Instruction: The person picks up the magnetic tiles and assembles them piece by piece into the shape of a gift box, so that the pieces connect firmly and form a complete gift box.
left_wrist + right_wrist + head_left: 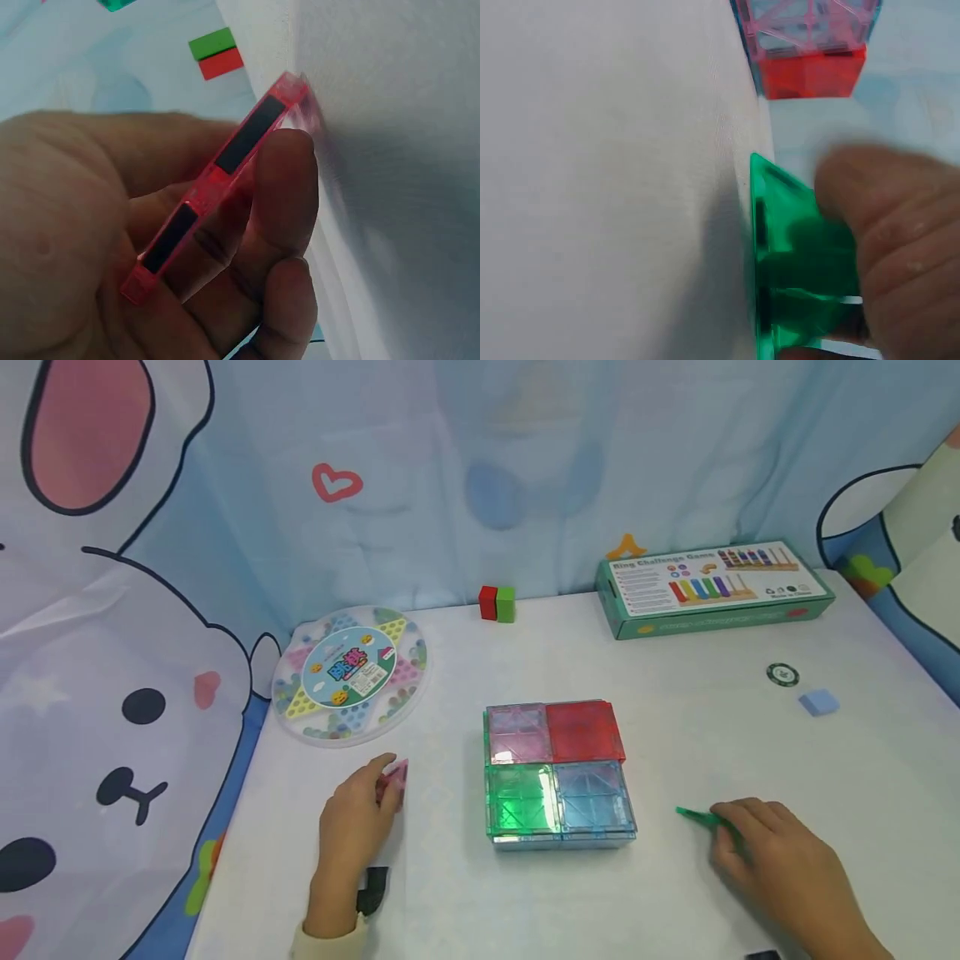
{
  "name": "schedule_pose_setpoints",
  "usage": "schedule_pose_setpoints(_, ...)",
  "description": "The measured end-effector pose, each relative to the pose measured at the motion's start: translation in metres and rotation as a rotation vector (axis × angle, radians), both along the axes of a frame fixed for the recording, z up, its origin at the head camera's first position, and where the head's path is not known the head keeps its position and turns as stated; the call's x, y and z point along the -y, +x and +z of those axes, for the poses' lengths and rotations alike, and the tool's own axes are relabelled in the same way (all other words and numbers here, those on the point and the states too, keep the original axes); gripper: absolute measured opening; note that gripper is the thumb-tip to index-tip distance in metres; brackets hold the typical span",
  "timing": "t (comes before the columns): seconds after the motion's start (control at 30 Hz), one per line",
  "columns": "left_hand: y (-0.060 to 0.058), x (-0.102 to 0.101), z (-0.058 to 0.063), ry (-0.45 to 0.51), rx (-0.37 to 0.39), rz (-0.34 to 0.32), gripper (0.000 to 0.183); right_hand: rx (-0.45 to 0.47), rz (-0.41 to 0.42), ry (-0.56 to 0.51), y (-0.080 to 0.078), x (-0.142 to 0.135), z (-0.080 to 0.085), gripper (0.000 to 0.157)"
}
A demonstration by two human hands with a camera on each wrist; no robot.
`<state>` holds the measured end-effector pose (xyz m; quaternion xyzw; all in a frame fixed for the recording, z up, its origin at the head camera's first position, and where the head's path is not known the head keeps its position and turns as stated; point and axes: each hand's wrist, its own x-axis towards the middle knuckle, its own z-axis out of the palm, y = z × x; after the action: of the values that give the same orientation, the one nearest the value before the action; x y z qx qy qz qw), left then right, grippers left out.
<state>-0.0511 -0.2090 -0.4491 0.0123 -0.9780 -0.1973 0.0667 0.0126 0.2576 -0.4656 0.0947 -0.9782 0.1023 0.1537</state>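
Observation:
My left hand (354, 822) pinches a translucent pink magnetic tile (214, 184) between thumb and fingers, low over the table on the left. Dark magnet strips show along the tile's edge in the left wrist view. On the right, my right hand (783, 864) holds a translucent green magnetic tile (802, 255) by one side. The fingers hide part of that tile. Between both hands stands a block of stacked magnetic tiles (588, 732), its top showing pink, red, green and blue squares. Neither hand touches the block.
A round clear case (348, 727) of beads lies at the back left. Red and green cubes (506, 606) stand at the back edge. A green game box (716, 589) lies back right, with a poker chip (783, 674) and a light blue block (819, 702) in front.

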Motion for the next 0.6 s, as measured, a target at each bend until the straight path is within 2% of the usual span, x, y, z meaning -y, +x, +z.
schedule_pose_setpoints(0.07,0.0,0.0,-0.001,0.001,0.001,-0.01,0.033,-0.056,0.029,-0.015,-0.007,-0.001,0.002,0.033)
schedule_pose_setpoints(0.17,0.0,-0.001,-0.002,-0.008,-0.018,-0.014,0.032,-0.047,0.04,-0.062,-0.018,0.006,0.015,0.036)
schedule_pose_setpoints(0.27,0.0,-0.001,-0.002,-0.021,-0.007,-0.021,0.039,-0.066,0.062,-0.131,-0.029,0.024,0.039,0.04)
schedule_pose_setpoints(0.3,-0.001,-0.001,-0.002,-0.032,0.005,-0.022,0.044,-0.091,0.086,-0.156,-0.033,0.031,0.048,0.034)
schedule_pose_setpoints(0.37,-0.001,-0.001,-0.001,-0.055,0.035,-0.025,0.053,-0.15,0.168,-0.186,-0.041,0.046,0.066,0.028)
schedule_pose_setpoints(0.47,0.0,0.0,-0.001,-0.081,0.071,-0.033,0.065,-0.2,0.358,-0.191,-0.054,0.07,0.083,0.044)
schedule_pose_setpoints(0.5,0.001,0.0,-0.001,-0.084,0.075,-0.037,0.067,-0.206,0.421,-0.177,-0.058,0.077,0.086,0.044)
schedule_pose_setpoints(0.6,0.002,0.0,-0.003,-0.071,0.088,-0.05,0.069,-0.185,0.542,-0.144,-0.068,0.092,0.086,0.023)
